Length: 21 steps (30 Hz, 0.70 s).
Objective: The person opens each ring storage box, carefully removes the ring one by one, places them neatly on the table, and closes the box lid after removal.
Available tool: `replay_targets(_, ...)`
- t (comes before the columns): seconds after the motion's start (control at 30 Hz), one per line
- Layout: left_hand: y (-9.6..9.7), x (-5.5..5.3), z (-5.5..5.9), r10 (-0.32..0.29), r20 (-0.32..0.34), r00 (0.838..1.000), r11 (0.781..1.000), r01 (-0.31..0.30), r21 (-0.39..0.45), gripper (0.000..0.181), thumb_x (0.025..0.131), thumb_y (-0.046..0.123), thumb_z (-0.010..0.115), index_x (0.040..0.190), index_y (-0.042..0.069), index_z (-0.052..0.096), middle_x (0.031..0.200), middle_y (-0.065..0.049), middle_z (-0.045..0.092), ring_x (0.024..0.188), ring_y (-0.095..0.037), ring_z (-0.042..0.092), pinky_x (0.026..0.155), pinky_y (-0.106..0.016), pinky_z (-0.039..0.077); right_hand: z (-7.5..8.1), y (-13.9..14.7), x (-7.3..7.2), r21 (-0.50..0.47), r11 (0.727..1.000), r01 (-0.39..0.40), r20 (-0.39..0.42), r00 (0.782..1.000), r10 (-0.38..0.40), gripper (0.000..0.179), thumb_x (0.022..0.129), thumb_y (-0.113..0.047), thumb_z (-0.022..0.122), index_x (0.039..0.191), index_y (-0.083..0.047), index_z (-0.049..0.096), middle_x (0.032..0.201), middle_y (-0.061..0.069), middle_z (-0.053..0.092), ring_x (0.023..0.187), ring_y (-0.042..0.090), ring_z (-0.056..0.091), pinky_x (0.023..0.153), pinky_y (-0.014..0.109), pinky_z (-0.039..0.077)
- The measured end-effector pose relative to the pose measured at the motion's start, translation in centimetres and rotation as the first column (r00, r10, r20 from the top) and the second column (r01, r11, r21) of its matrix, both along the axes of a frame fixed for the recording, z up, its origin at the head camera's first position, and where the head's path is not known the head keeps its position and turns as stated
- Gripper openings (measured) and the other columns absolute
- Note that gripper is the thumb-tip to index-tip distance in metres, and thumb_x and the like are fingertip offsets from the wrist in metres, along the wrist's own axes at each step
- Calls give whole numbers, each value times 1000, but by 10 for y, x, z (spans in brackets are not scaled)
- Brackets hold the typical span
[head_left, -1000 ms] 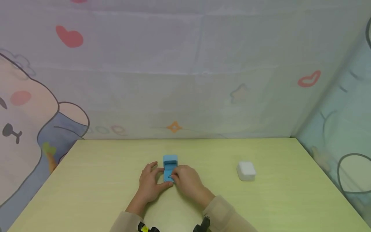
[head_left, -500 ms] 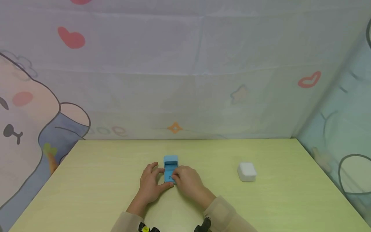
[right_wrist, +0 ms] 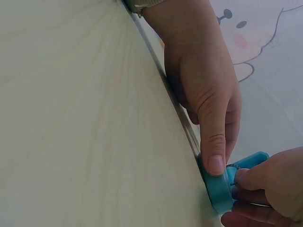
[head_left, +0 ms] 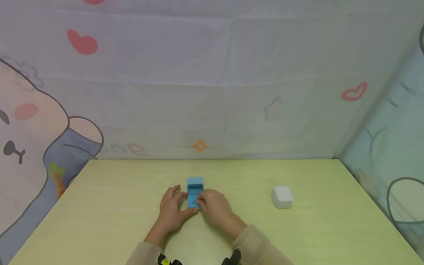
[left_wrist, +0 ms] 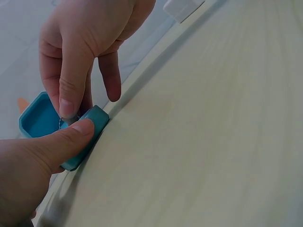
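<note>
A small blue ring box (head_left: 195,182) stands on the table with its lid raised at the back. My left hand (head_left: 170,213) steadies the box from the left, thumb along its front edge and forefinger at its side. From the right, my right hand (head_left: 216,208) reaches in and pinches a thin silver-looking ring (left_wrist: 60,123) between thumb and forefinger. The ring's upper arc (right_wrist: 232,166) shows above the box base in the right wrist view; its lower part is hidden by fingers and box.
A white rounded box (head_left: 282,196) sits on the light wooden table (head_left: 318,228), to the right of the hands. Behind the table hangs a printed cloth (head_left: 205,55) with hearts and a cartoon animal. Small black wrist devices (head_left: 232,257) show at the sleeves.
The head view shifts very slightly. Both hands, the ring and the ring box keep the same positions.
</note>
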<state>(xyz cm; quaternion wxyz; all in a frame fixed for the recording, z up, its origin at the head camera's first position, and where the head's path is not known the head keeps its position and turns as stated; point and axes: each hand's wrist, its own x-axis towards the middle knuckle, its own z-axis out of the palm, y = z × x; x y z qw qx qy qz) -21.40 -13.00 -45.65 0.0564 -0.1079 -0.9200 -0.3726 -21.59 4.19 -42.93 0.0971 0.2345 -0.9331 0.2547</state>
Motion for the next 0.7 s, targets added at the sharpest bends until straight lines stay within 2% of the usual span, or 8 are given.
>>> replay_targets(0.27,1,1,2,-1,7,1000,1000,1,5,57,75,40,78,116,4,61,147,-20,33,139,-46,20,108,-65,17,0,1,-1,-11,1000,7,31,999,-6,12,90,-19,64,86,-10,71,83,-1,68,77,11,63,67,24,51)
replay_targets(0.7,1,-1,2,0,-1,1000,1000,0,-1,56,75,40,78,116,4,62,146,-20,34,138,-46,22,107,-65,19,1,2,-1,-35,999,5,37,999,-4,11,90,-18,64,86,-10,71,83,-1,68,76,11,62,66,22,50)
